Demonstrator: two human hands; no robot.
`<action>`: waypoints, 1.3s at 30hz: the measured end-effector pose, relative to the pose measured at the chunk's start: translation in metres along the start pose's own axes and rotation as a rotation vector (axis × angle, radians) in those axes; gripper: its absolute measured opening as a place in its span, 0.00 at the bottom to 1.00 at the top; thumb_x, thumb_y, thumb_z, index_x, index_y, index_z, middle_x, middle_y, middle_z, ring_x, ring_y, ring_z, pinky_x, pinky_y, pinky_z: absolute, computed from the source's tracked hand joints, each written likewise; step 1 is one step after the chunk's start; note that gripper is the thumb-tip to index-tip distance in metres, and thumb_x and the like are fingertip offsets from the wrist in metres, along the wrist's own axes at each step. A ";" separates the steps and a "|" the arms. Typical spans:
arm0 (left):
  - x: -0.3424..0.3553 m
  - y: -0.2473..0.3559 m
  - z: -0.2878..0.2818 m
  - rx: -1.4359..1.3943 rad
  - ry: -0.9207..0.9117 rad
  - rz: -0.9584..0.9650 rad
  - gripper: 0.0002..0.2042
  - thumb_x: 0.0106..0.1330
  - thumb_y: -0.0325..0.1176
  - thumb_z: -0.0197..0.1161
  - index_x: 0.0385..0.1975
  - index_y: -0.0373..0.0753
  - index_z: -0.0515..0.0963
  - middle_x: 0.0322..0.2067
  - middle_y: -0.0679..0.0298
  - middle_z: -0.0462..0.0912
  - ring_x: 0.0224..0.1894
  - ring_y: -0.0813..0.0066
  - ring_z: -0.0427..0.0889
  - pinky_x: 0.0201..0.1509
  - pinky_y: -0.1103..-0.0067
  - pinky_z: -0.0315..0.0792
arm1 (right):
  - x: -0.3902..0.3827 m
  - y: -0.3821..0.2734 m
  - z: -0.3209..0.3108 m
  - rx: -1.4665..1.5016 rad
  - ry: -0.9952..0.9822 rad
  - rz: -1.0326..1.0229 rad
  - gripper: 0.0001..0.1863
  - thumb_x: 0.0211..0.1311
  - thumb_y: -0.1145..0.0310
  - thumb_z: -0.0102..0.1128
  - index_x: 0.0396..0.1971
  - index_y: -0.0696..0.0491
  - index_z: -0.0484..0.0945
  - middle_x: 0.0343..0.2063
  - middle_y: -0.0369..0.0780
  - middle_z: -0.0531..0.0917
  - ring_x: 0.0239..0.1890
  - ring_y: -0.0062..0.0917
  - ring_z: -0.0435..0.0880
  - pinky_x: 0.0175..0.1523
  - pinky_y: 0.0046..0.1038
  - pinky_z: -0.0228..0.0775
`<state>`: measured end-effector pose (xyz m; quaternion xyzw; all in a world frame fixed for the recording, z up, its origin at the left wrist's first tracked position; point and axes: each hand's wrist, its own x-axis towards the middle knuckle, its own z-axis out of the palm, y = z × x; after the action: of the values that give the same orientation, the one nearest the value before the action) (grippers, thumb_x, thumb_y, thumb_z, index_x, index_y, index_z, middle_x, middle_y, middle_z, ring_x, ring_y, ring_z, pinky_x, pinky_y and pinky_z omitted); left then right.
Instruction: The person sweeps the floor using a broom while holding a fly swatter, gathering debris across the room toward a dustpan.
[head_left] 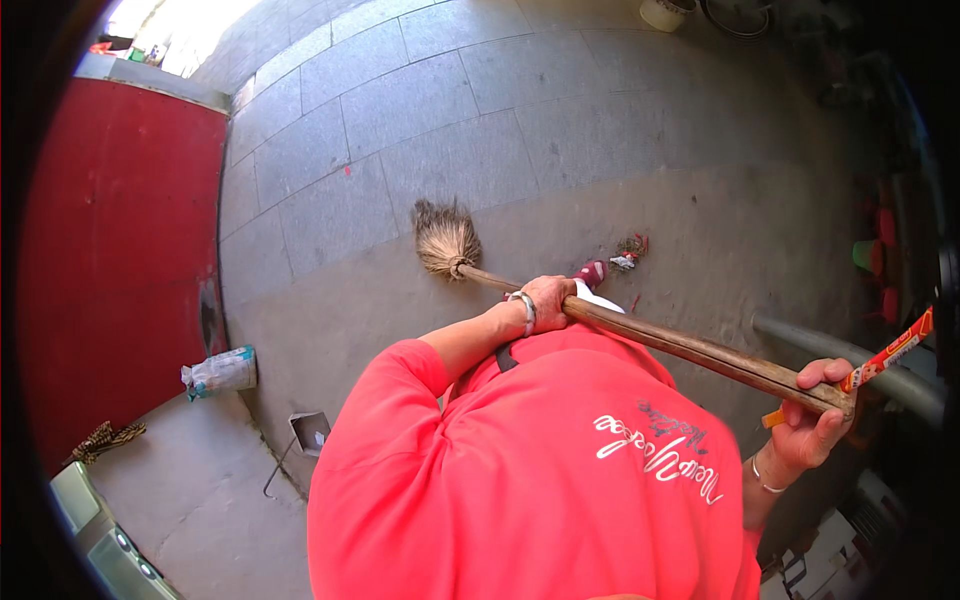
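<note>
A straw broom (pixel 443 243) lies slantwise across my front, its bristles over the floor. My left hand (pixel 548 304), with a bangle at the wrist, is closed round the middle of its long wooden handle (pixel 690 350). My right hand (pixel 810 420) grips the handle's end at the right, together with a thin red-and-orange wrapped strip (pixel 890 350). A small heap of litter (pixel 629 252) lies on the floor beside my maroon shoe (pixel 590 271), right of the bristles.
A red panel (pixel 130 250) stands at the left, with a crumpled package (pixel 220 372) by its foot. A metal dustpan (pixel 309 433) sits lower left. A grey pole (pixel 785 333) runs at the right near red and green items (pixel 870 257). Containers (pixel 662 14) stand at the far top.
</note>
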<state>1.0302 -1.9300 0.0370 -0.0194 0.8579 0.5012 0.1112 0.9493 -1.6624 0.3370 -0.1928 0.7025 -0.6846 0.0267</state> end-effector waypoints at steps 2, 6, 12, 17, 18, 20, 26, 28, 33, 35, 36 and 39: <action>0.005 0.004 0.005 0.037 -0.059 -0.062 0.08 0.44 0.32 0.61 0.25 0.41 0.74 0.30 0.56 0.77 0.37 0.53 0.76 0.40 0.67 0.70 | -0.005 0.005 -0.008 -0.003 -0.007 0.004 0.35 0.51 0.43 0.58 0.44 0.62 0.66 0.31 0.47 0.75 0.14 0.12 0.60 0.17 0.11 0.50; 0.004 0.009 0.010 0.062 0.006 -0.140 0.07 0.44 0.32 0.62 0.24 0.40 0.74 0.29 0.56 0.77 0.36 0.54 0.76 0.39 0.67 0.70 | -0.008 0.018 -0.005 -0.046 0.037 0.007 0.38 0.54 0.39 0.51 0.46 0.63 0.65 0.31 0.47 0.76 0.14 0.12 0.60 0.17 0.11 0.49; 0.001 -0.005 -0.013 0.023 0.585 -0.224 0.07 0.46 0.29 0.62 0.24 0.39 0.73 0.26 0.54 0.76 0.31 0.54 0.76 0.34 0.69 0.71 | -0.007 0.033 -0.035 -0.108 0.165 0.198 0.25 0.65 0.61 0.35 0.54 0.65 0.61 0.23 0.39 0.73 0.14 0.11 0.58 0.18 0.11 0.51; -0.062 -0.064 -0.032 0.081 1.188 -0.335 0.11 0.58 0.37 0.61 0.23 0.39 0.69 0.15 0.64 0.69 0.18 0.71 0.68 0.24 0.76 0.65 | -0.005 0.095 -0.040 -0.028 -0.008 0.286 0.22 0.66 0.64 0.41 0.53 0.64 0.64 0.20 0.35 0.75 0.13 0.09 0.60 0.17 0.12 0.51; -0.082 -0.085 -0.032 0.053 1.226 -0.316 0.10 0.57 0.36 0.62 0.23 0.39 0.68 0.16 0.66 0.68 0.19 0.74 0.67 0.25 0.76 0.65 | -0.005 0.098 -0.038 -0.023 -0.015 0.255 0.22 0.66 0.64 0.41 0.53 0.64 0.64 0.20 0.35 0.75 0.13 0.09 0.60 0.17 0.12 0.51; -0.099 -0.077 -0.041 0.019 1.262 -0.290 0.10 0.57 0.33 0.62 0.23 0.39 0.68 0.17 0.68 0.68 0.21 0.79 0.66 0.26 0.78 0.64 | -0.007 0.106 -0.032 0.026 -0.133 0.306 0.22 0.66 0.62 0.42 0.53 0.63 0.65 0.20 0.35 0.75 0.13 0.09 0.60 0.17 0.12 0.52; -0.126 -0.092 -0.039 -0.076 1.315 -0.341 0.10 0.57 0.31 0.61 0.20 0.38 0.67 0.17 0.68 0.68 0.22 0.80 0.65 0.26 0.79 0.63 | 0.021 0.116 0.009 0.020 -0.205 0.279 0.18 0.66 0.64 0.44 0.49 0.60 0.69 0.19 0.34 0.73 0.12 0.10 0.61 0.16 0.14 0.53; -0.129 -0.106 -0.045 -0.128 1.389 -0.243 0.10 0.57 0.30 0.61 0.20 0.38 0.67 0.17 0.69 0.68 0.21 0.80 0.65 0.26 0.79 0.63 | 0.027 0.114 0.024 -0.026 -0.223 0.277 0.16 0.66 0.66 0.44 0.48 0.60 0.70 0.18 0.33 0.72 0.12 0.10 0.62 0.17 0.14 0.55; -0.144 -0.108 -0.066 -0.187 1.324 -0.284 0.07 0.59 0.28 0.59 0.23 0.38 0.68 0.20 0.70 0.73 0.24 0.84 0.70 0.30 0.84 0.67 | 0.051 0.130 0.058 -0.113 -0.235 0.024 0.14 0.65 0.70 0.46 0.45 0.62 0.72 0.16 0.31 0.68 0.14 0.10 0.63 0.18 0.14 0.57; -0.152 -0.110 -0.074 -0.216 1.342 -0.299 0.08 0.58 0.29 0.60 0.22 0.38 0.69 0.19 0.69 0.72 0.23 0.84 0.69 0.29 0.83 0.66 | 0.055 0.133 0.081 -0.158 -0.217 -0.017 0.15 0.65 0.70 0.46 0.48 0.62 0.70 0.16 0.31 0.68 0.15 0.10 0.62 0.19 0.14 0.56; -0.157 -0.110 -0.077 -0.243 1.362 -0.295 0.08 0.57 0.30 0.61 0.21 0.38 0.69 0.18 0.69 0.71 0.22 0.83 0.68 0.27 0.82 0.66 | 0.057 0.134 0.093 -0.202 -0.191 -0.074 0.17 0.65 0.70 0.46 0.50 0.62 0.69 0.16 0.30 0.67 0.15 0.10 0.62 0.19 0.14 0.56; -0.161 -0.108 -0.089 -0.283 1.331 -0.300 0.07 0.57 0.29 0.61 0.22 0.37 0.70 0.19 0.68 0.74 0.23 0.83 0.70 0.29 0.83 0.68 | 0.068 0.137 0.130 -0.135 -0.145 -0.118 0.20 0.65 0.72 0.45 0.56 0.61 0.63 0.16 0.30 0.67 0.16 0.10 0.61 0.20 0.14 0.55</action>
<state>1.1874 -2.0737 0.0205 -0.4551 0.6582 0.4688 -0.3740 0.8938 -1.8084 0.2110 -0.2845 0.7305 -0.6203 0.0241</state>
